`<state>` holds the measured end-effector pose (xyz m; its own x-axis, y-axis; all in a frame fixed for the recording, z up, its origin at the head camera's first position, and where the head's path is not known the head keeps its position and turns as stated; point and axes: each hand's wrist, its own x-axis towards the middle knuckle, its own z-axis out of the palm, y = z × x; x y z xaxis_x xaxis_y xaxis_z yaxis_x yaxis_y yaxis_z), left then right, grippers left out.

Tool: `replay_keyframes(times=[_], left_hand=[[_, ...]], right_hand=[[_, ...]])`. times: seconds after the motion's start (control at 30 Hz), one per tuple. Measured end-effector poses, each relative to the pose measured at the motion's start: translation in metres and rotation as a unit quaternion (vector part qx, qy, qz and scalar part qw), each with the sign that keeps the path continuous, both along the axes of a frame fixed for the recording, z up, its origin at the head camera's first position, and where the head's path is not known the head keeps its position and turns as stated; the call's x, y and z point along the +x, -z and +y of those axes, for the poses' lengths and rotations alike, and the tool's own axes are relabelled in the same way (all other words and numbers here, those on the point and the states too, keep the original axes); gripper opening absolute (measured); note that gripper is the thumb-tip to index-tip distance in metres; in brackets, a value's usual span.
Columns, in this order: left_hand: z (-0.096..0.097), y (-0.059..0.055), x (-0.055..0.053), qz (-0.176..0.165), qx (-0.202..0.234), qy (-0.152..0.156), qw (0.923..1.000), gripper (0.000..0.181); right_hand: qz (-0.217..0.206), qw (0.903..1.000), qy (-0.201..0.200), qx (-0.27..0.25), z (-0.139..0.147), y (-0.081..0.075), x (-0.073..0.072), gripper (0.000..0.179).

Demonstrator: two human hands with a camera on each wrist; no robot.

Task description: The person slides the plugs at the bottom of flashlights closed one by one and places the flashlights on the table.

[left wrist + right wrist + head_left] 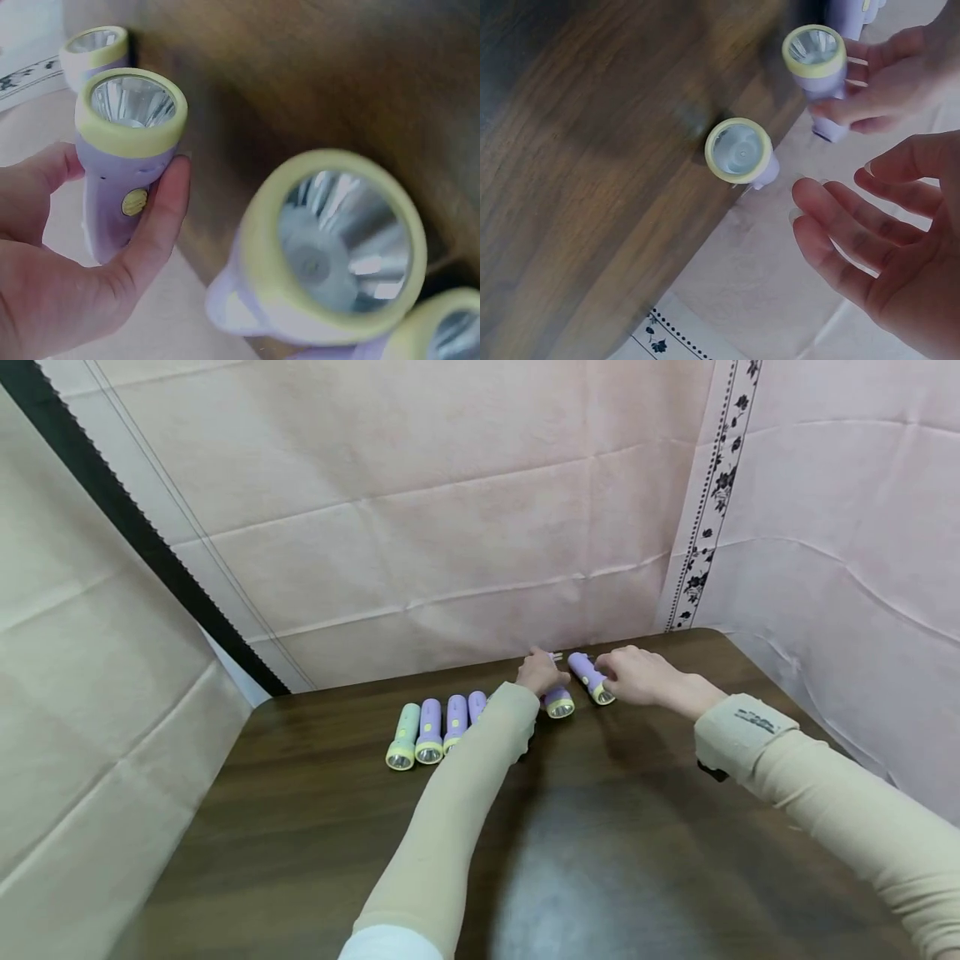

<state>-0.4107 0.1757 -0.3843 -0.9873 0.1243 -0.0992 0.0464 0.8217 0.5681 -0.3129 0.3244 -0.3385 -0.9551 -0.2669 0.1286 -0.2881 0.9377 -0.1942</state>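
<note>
My left hand [542, 672] grips a purple flashlight [124, 176] round its body, thumb and fingers on opposite sides. The yellow-rimmed head points toward the near side, and a yellow switch shows on the body. Just right of it lies another purple flashlight [587, 672] at the table's far edge, lens toward me. Close beside that one hovers my right hand [637, 677], fingers loosely bent and apart; in the right wrist view a gap separates its fingertips [804, 196] from the flashlight.
Left of my left forearm stretches a row: a mint-green flashlight [407, 731] at the end, then several purple flashlights [430, 727], partly hidden by the sleeve. The brown wooden table [300, 827] meets a pale cloth backdrop [450, 560] at its far edge.
</note>
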Motion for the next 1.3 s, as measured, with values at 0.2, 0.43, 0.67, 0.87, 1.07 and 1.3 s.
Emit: replay_keyframes(times=[0.2, 0.43, 0.67, 0.87, 1.07, 1.3], left_hand=[[-0.012, -0.021, 0.007, 0.022, 0.044, 0.044, 0.9978, 0.060], [-0.024, -0.035, 0.009, 0.112, 0.039, 0.090, 0.9889, 0.061], [-0.037, -0.025, 0.011, 0.126, 0.041, 0.161, 0.9780, 0.050], [-0.044, -0.021, 0.011, 0.125, 0.050, 0.163, 0.9774, 0.049], [-0.049, -0.021, 0.009, 0.120, 0.056, 0.174, 0.9758, 0.046], [-0.052, -0.014, -0.001, 0.130, 0.069, 0.200, 0.9685, 0.048]], right_hand=[[0.021, 0.9997, -0.006, -0.004, -0.005, -0.006, -0.002, 0.041], [0.069, 0.9974, 0.000, -0.021, -0.012, -0.015, 0.001, 0.061], [0.058, 0.9982, -0.005, -0.016, -0.016, -0.010, 0.005, 0.068], [0.070, 0.9971, -0.030, -0.003, -0.026, -0.008, 0.004, 0.066], [0.075, 0.9962, -0.041, 0.016, -0.031, -0.007, 0.003, 0.065], [0.082, 0.9950, -0.048, 0.030, -0.035, -0.010, 0.001, 0.064]])
